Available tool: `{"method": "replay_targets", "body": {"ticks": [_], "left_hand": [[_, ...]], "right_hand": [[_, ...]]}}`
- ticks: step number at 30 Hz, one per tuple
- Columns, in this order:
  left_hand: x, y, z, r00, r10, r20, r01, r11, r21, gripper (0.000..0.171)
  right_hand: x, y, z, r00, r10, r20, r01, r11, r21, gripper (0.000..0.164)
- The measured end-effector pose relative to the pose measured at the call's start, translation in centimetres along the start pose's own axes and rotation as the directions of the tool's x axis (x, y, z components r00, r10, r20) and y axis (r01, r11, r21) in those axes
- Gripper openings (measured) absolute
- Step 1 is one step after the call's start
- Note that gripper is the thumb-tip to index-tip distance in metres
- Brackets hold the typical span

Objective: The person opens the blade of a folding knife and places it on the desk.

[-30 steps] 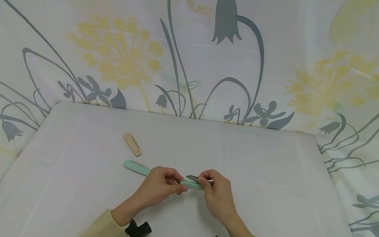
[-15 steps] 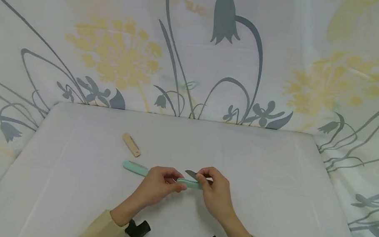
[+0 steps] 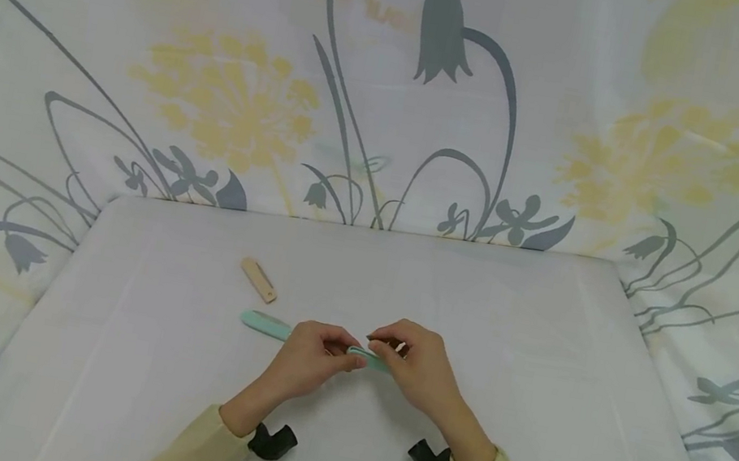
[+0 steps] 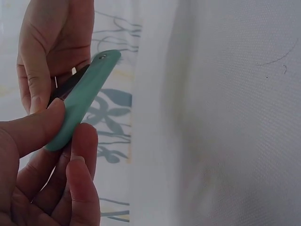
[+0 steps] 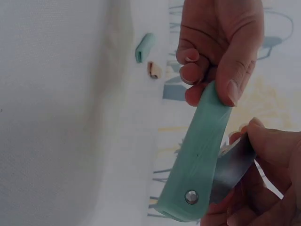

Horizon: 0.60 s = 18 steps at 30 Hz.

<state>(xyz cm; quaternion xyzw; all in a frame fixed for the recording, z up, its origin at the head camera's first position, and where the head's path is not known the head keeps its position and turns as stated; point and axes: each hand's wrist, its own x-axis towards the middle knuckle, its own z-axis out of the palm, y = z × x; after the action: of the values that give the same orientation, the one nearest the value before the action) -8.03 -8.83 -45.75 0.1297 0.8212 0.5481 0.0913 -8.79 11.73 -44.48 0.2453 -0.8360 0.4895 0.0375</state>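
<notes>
A folding knife with a mint-green handle [image 5: 197,150] is held above the table between both hands. My left hand [image 3: 308,358] pinches the handle's far end, thumb on one side and fingers on the other. The metal blade [image 5: 231,165] stands partly out of the handle, swung at an angle from the pivot rivet. My right hand [image 3: 423,365] pinches this blade between thumb and fingers near its tip. In the left wrist view the handle [image 4: 88,96] slants upward, with the dark blade behind it. Most of the blade is hidden by the right fingers in the head view.
Left of the hands, a second mint-green folding knife [image 3: 264,324] lies on the white table [image 3: 531,325], partly behind my left hand. Beyond it is a beige folding knife [image 3: 258,280]. A flower-printed curtain [image 3: 377,100] encloses the table's back and sides.
My right hand has shifted slightly up and left at the blade, which now shows less between the fingers. The handle's right end has tipped down a little; the left hand stays nearly still.
</notes>
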Motion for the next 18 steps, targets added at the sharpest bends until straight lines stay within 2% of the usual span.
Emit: {"method": "replay_targets", "body": {"ticks": [7, 12, 18], "left_hand": [[-0.1, 0.0, 0.0, 1.000, 0.002, -0.016, -0.003, 1.000, -0.018, 0.013], [-0.1, 0.0, -0.1, 0.999, 0.007, -0.050, -0.007, 1.000, -0.007, 0.010], [-0.2, -0.4, -0.3, 0.995, -0.017, -0.097, 0.016, 1.000, -0.011, 0.012]], "right_hand": [[0.1, 0.0, -0.1, 1.000, 0.021, -0.008, -0.022, 0.999, -0.038, 0.006], [0.0, -0.2, -0.3, 0.998, 0.039, -0.048, -0.041, 0.998, -0.037, 0.008], [-0.1, -0.3, -1.2, 0.992, 0.090, -0.087, -0.093, 0.995, -0.033, 0.006]]}}
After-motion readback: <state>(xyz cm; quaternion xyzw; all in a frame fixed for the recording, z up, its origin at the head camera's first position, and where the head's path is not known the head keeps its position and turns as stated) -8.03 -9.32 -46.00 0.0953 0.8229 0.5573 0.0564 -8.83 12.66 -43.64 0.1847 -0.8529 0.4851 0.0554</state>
